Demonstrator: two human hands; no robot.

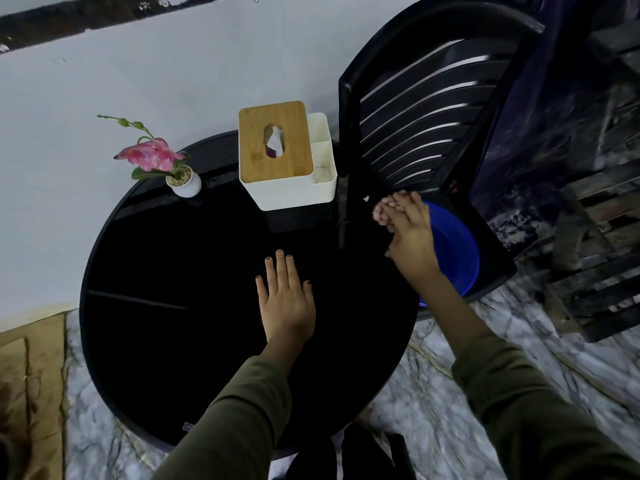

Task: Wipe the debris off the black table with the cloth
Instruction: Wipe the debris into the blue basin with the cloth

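Observation:
A round glossy black table fills the middle of the head view. My left hand lies flat on its top, fingers straight and spread. My right hand is at the table's far right edge, its fingers over a bunched pinkish cloth. Whether the fingers curl round the cloth or only press on it I cannot tell. A small white scrap of debris lies just left of the cloth, near the edge.
A white tissue box with a wooden lid and a small white pot with a pink flower stand at the table's far side by the wall. A blue basin sits on a black plastic chair at the right.

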